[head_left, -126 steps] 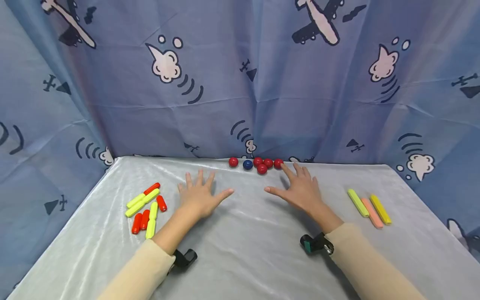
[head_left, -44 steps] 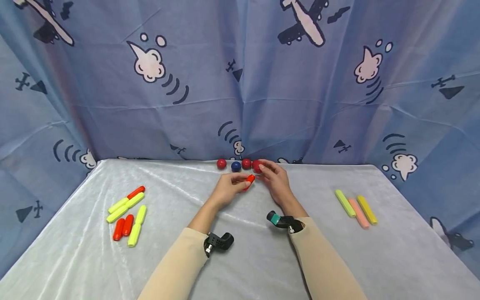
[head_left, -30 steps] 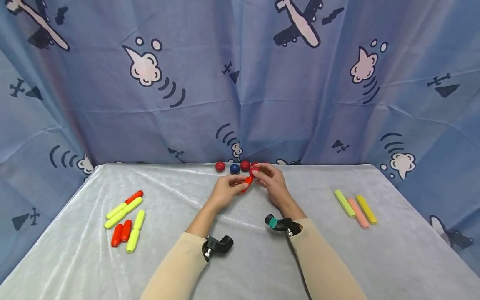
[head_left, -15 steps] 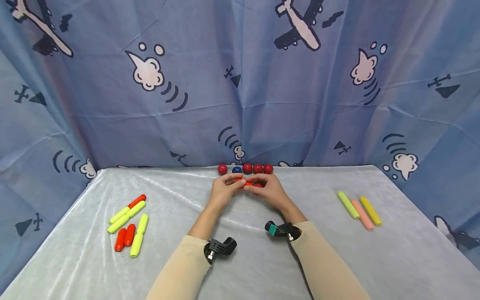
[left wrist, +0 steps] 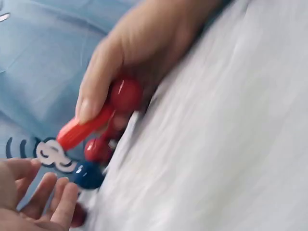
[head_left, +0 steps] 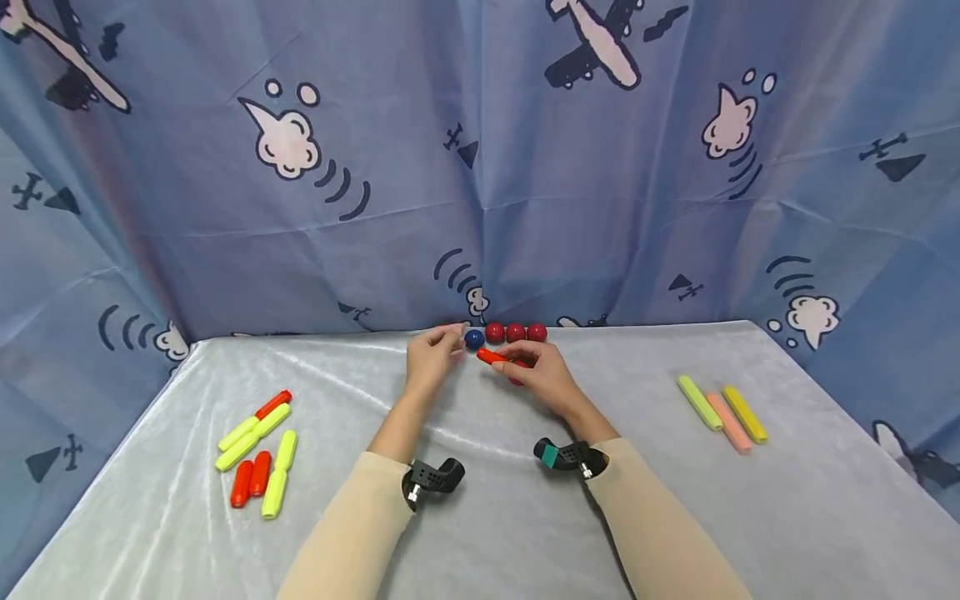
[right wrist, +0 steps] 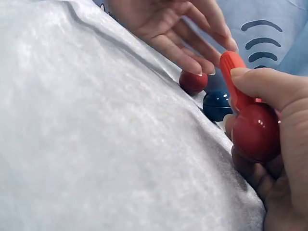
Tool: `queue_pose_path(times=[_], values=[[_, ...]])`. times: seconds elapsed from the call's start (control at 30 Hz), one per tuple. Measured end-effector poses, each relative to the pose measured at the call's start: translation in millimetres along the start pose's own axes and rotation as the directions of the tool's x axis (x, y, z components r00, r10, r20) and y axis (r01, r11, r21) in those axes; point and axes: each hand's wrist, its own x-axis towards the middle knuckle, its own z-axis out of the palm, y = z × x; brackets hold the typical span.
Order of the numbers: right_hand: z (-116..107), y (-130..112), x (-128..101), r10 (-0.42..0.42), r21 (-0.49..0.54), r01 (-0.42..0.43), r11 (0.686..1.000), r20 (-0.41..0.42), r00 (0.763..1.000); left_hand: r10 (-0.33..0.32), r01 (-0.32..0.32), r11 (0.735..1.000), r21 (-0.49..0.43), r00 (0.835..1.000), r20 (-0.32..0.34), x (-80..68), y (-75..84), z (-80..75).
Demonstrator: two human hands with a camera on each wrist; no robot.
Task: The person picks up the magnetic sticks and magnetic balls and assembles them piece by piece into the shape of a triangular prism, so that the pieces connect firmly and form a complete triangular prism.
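My right hand (head_left: 542, 375) pinches a short orange-red stick (right wrist: 235, 79) between thumb and fingers. A glossy red ball (right wrist: 256, 132) sits at the stick's near end, within the same grip. My left hand (head_left: 431, 358) is just left, its fingers loosely bent and holding nothing. Those fingers reach over another red ball (right wrist: 193, 82) at the left end of the row, which the hand hides in the head view. A dark blue ball (head_left: 474, 339) lies between the two hands. Several more red balls (head_left: 515, 332) continue the row rightward along the table's back edge.
On the left of the grey cloth-covered table (head_left: 480, 517) lie yellow-green sticks (head_left: 274, 483) and orange-red sticks (head_left: 259, 473). To the right are a light green stick (head_left: 700, 402), a peach one (head_left: 728, 422) and a yellow one (head_left: 745, 413). A blue printed curtain (head_left: 405, 167) hangs behind.
The left hand carried an orange-red stick from the left group; the right hand picked up a red ball. Both came together, then the left hand let go and moved left, leaving stick and ball in the right.
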Motion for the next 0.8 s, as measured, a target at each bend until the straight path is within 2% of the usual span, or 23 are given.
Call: queue_pose_path(times=[0.03,0.07,0.13,0.2,0.23,0.3,0.37,0.4,0.43,0.5,0.6,0.7,0.73,0.8], values=[[0,0,0,0.001,0.004,-0.001,1.0,-0.008,1.0,0.057,-0.058,0.992,0.113,0.998,0.014,4.0,2.6,-0.6],[0,0,1,-0.001,0.004,0.001,1.0,-0.015,1.0,0.105,-0.112,0.969,0.219,0.993,0.044,8.1,4.5,-1.0],[0,1,0,0.002,0.014,-0.002,1.0,-0.022,1.0,0.17,-0.211,0.885,0.415,0.976,0.133,15.0,5.8,-1.2],[0,3,0,0.014,0.028,-0.014,1.0,-0.027,1.0,0.196,-0.295,0.776,0.558,0.953,0.231,19.9,4.5,-0.1],[1,4,-1,0.019,0.036,-0.018,0.999,-0.028,0.999,0.196,-0.328,0.723,0.608,0.941,0.275,21.6,3.2,0.4],[2,5,-1,0.026,0.049,-0.025,0.998,-0.03,0.999,0.187,-0.372,0.651,0.661,0.924,0.335,24.3,0.9,1.8],[3,4,-1,0.029,0.053,-0.027,0.998,-0.034,0.999,0.191,-0.387,0.613,0.688,0.919,0.346,26.1,-1.5,2.3],[4,4,-1,0.028,0.053,-0.026,0.998,-0.037,0.999,0.2,-0.391,0.605,0.693,0.918,0.343,26.9,-2.8,2.1],[4,3,0,0.026,0.052,-0.024,0.998,-0.04,0.999,0.203,-0.386,0.613,0.689,0.92,0.335,27.3,-4.1,1.7],[5,2,1,0.027,0.05,-0.025,0.998,-0.045,0.999,0.211,-0.363,0.662,0.656,0.93,0.302,27.4,-7.0,0.3],[5,2,1,0.037,0.04,-0.035,0.999,-0.055,0.998,0.209,-0.296,0.789,0.539,0.953,0.218,24.4,-10.3,-2.4],[3,1,2,0.033,0.014,-0.032,0.999,-0.063,0.997,0.142,-0.182,0.928,0.325,0.979,0.145,18.9,-13.2,-3.7],[2,1,1,0.03,0.005,-0.03,1.0,-0.071,0.997,0.105,-0.137,0.961,0.238,0.984,0.142,17.0,-14.0,-3.7],[-1,1,1,0.027,-0.011,-0.028,1.0,-0.091,0.996,0.038,-0.052,0.995,0.087,0.987,0.157,14.3,-15.7,-3.0]])
